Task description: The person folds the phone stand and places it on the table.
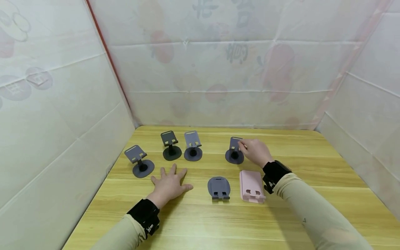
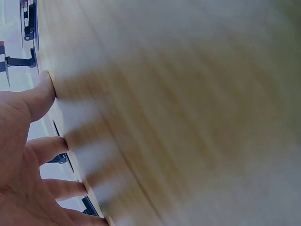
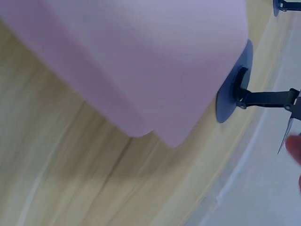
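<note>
My right hand [image 1: 244,146] reaches to a blue-grey phone stand [image 1: 234,156] standing upright at the middle back, and its fingertips pinch the top edge of the tilted plate. The right wrist view shows that stand's round base [image 3: 230,101] and arm, with one fingertip [image 3: 295,147] at the frame edge. A pink folded stand [image 1: 251,185] lies flat just below my right wrist and fills the right wrist view as a pink slab [image 3: 141,61]. My left hand [image 1: 170,178] rests flat on the wooden table [image 1: 200,222], fingers spread, holding nothing.
A blue-grey folded stand [image 1: 218,187] lies flat between my hands. Three more upright stands [image 1: 142,166] [image 1: 172,152] [image 1: 192,152] stand at the back left. White sheet walls [image 1: 62,121] close in the table on the left, back and right.
</note>
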